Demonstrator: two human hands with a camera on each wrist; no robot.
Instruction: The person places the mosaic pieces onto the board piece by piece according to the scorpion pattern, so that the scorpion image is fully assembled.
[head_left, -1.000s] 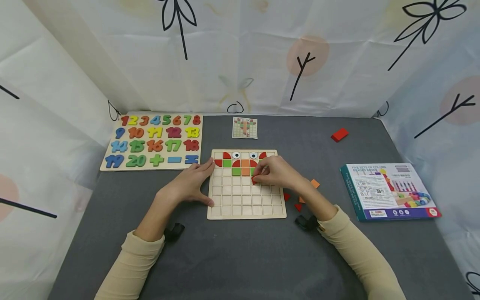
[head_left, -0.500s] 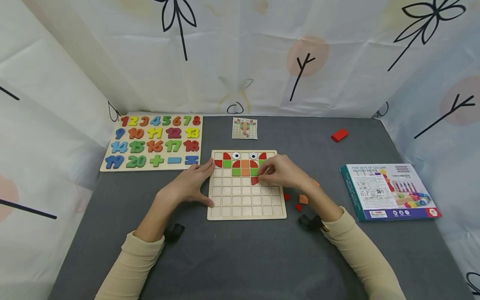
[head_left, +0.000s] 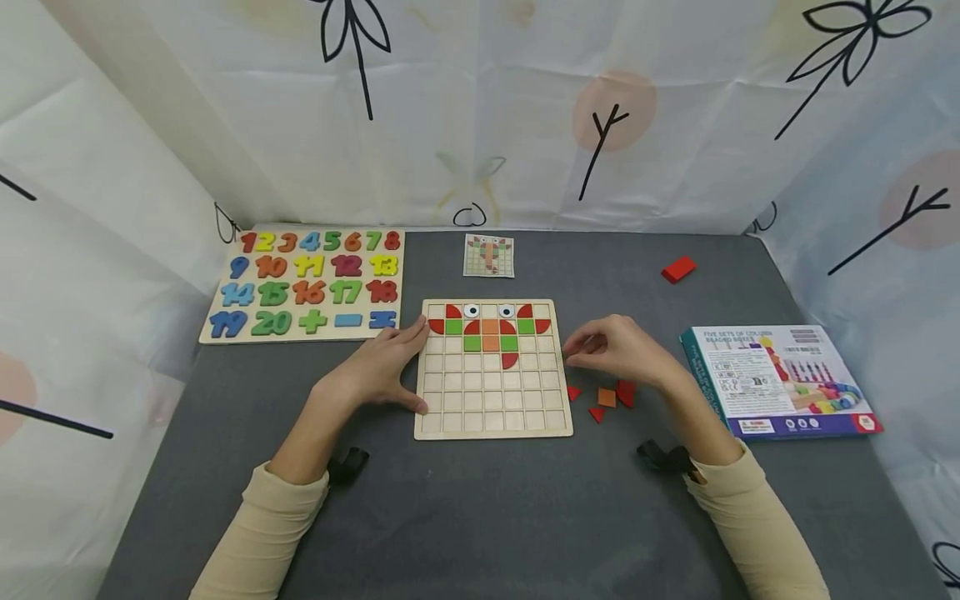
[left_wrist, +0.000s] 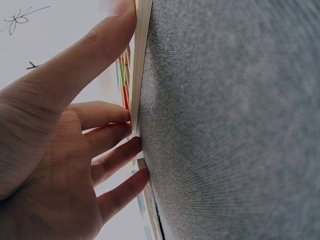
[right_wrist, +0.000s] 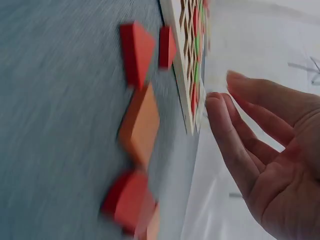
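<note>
A wooden grid board [head_left: 464, 408] lies flat in the middle of the grey table, with red, green and orange pieces and two round eye pieces in its upper rows. Along the board's left edge rests my left hand [head_left: 372, 372], thumb near the lower corner and fingers spread higher up. My right hand [head_left: 619, 351] is over the table just right of the board; the right wrist view shows nothing between its thumb and fingertips. Below it lie a red quarter-round piece [head_left: 626, 393], an orange square [head_left: 607, 397] and small red triangles [head_left: 596, 414].
A number puzzle board [head_left: 300, 283] lies at the back left. Behind the grid board is a small pattern card [head_left: 489, 255]. A boxed set [head_left: 780, 383] lies at the right, with a red block [head_left: 678, 269] farther back. A patterned cloth hangs around the table.
My right hand has let go of a red quarter-round piece in the board's fourth row and moved right, off the board. My left hand stays at the left edge.
</note>
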